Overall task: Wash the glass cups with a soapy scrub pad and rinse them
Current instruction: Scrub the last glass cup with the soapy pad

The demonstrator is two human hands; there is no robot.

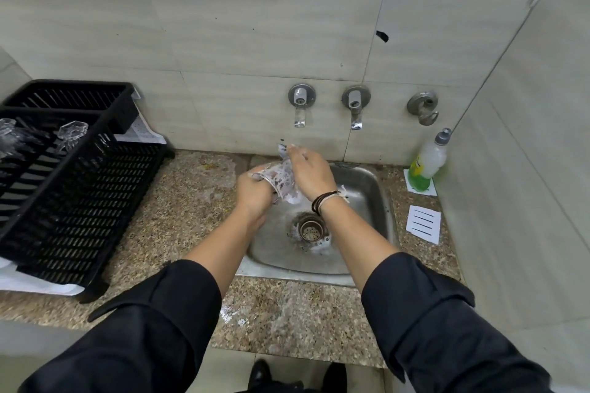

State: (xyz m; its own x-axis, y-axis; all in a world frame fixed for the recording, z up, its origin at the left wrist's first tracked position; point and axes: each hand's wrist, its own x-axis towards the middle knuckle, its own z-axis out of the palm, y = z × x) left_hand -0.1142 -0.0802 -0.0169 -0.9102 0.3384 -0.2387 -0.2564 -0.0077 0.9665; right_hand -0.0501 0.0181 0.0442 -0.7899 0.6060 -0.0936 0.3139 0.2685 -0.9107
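Two upturned glass cups (68, 134) sit in the black drying rack (79, 188) at the counter's left end, seemingly finished. Right of the rack, over the left rim of the steel sink (367, 188), the left hand (252, 195) curls round the mouth end of a third cup (281, 179), which lies tilted under the left-hand tap (300, 107). This cup is wet, patterned glass: probably slick, rigid and breakable, so a full wrap round the body would serve better than a fingertip pinch. The right hand (311, 174) arches over the cup's base end, wrist raised, fingers bent against the glass; whether a scrub pad is beneath them cannot be told. At the counter's right corner stands a soap bottle (429, 163).
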